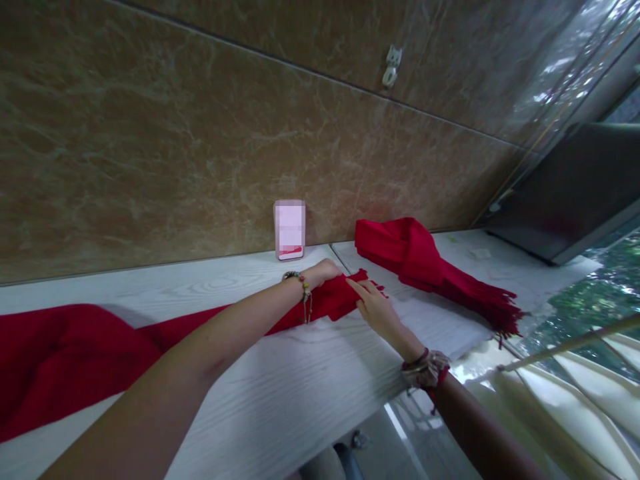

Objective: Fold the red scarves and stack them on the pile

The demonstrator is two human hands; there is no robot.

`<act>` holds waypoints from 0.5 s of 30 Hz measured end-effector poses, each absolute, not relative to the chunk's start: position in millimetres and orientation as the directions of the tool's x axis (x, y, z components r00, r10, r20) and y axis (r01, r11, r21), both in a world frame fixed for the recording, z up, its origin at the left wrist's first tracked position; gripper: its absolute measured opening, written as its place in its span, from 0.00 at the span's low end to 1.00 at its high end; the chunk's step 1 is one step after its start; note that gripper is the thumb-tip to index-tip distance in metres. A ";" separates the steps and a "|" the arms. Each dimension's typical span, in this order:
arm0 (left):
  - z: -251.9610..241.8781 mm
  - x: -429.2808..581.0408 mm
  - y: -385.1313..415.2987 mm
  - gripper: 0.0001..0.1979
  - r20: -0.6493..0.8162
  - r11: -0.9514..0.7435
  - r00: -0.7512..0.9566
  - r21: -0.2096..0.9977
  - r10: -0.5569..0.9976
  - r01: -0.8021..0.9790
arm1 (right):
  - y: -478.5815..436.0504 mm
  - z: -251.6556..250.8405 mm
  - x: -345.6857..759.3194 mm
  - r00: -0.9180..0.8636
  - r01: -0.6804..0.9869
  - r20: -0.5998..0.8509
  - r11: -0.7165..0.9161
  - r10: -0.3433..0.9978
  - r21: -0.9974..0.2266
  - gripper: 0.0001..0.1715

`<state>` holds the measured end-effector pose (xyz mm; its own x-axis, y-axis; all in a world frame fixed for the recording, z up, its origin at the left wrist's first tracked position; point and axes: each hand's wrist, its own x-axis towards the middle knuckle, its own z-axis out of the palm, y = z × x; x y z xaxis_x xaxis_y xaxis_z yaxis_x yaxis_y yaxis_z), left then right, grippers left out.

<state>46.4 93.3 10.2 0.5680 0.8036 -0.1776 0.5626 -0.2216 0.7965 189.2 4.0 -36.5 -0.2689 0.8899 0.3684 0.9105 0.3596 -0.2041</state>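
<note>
Under both hands (323, 272) (376, 307) — red scarf (341, 297).

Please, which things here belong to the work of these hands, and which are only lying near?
In the work:
red scarf, under both hands
left hand, at the scarf
right hand, near its end
white table, beneath

Lying near, it seems:
second red scarf, untouched
phone, upright behind the hands
</note>
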 end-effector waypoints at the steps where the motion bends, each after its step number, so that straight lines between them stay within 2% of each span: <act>1: 6.7 46.6 90.5 0.13 -0.170 -0.221 0.520 0.765 0.837 0.605 | 4.5 -35.6 189.9 -0.294 0.923 0.313 0.353 0.903 -0.152 0.30; 3: 2.3 41.6 80.4 0.16 -0.134 -0.210 0.412 0.697 0.901 0.685 | 5.5 -31.8 190.6 -0.307 0.943 0.219 0.327 0.926 -0.064 0.29; 5: -1.5 28.6 63.9 0.22 -0.032 -0.301 0.395 0.591 0.918 0.748 | 6.9 -27.3 191.1 -0.304 0.951 0.172 0.308 0.937 -0.001 0.30; 8: -11.0 -1.1 33.9 0.35 0.020 -0.475 0.493 0.300 0.870 0.827 | 9.3 -24.9 192.1 -0.364 0.931 0.161 0.361 0.917 0.048 0.32; 9: -15.1 -11.3 25.2 0.35 -0.001 -0.507 0.520 0.215 0.854 0.835 | 10.2 -25.6 192.4 -0.389 0.921 0.173 0.386 0.905 0.055 0.33; 11: -22.8 -28.2 13.3 0.30 -0.046 -0.543 0.551 0.115 0.834 0.832 | 12.7 -28.1 193.0 -0.431 0.902 0.203 0.427 0.880 0.065 0.31; 13: -27.2 -37.7 9.7 0.24 -0.072 -0.576 0.580 0.069 0.812 0.815 | 16.2 -30.4 193.5 -0.472 0.880 0.211 0.469 0.856 0.068 0.29; 15: -26.0 -39.3 12.3 0.25 -0.096 -0.591 0.594 0.060 0.799 0.805 | 20.6 -30.8 194.5 -0.518 0.854 0.197 0.515 0.833 0.066 0.28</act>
